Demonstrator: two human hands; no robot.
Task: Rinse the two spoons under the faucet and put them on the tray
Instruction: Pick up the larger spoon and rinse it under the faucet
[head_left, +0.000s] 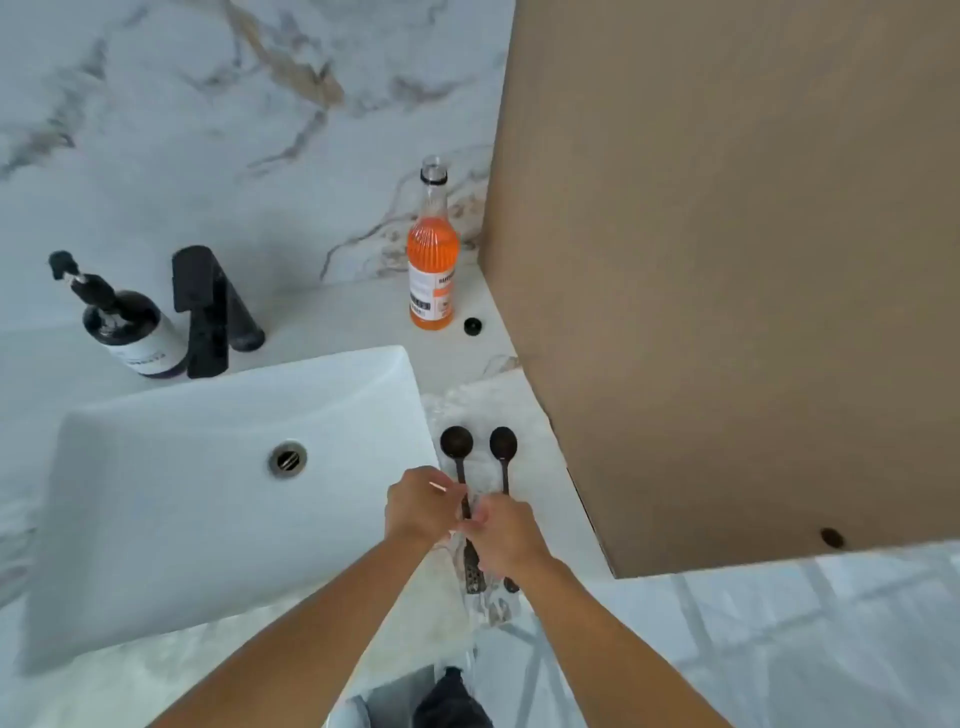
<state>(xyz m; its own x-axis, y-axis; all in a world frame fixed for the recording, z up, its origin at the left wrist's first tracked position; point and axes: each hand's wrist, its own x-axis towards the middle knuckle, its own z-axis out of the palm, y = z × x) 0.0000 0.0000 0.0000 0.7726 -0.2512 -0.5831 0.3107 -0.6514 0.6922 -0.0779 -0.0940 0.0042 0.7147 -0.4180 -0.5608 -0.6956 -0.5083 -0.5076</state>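
Both our left hand (415, 506) and right hand (506, 532) pinch the two dark wooden spoons' (457, 452) thin handles, which could slip and clatter onto the marble desk (363, 317).

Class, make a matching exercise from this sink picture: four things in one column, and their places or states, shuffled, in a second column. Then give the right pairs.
Things
1. orange bottle
2. black cap
3. soap dispenser
4. two spoons

Places or states
A. left of the black faucet
B. side by side, handles under both hands
C. lying on the counter, off its bottle
D. standing open by the brown panel

Pairs: 1-D, 2-C, 3-A, 4-B
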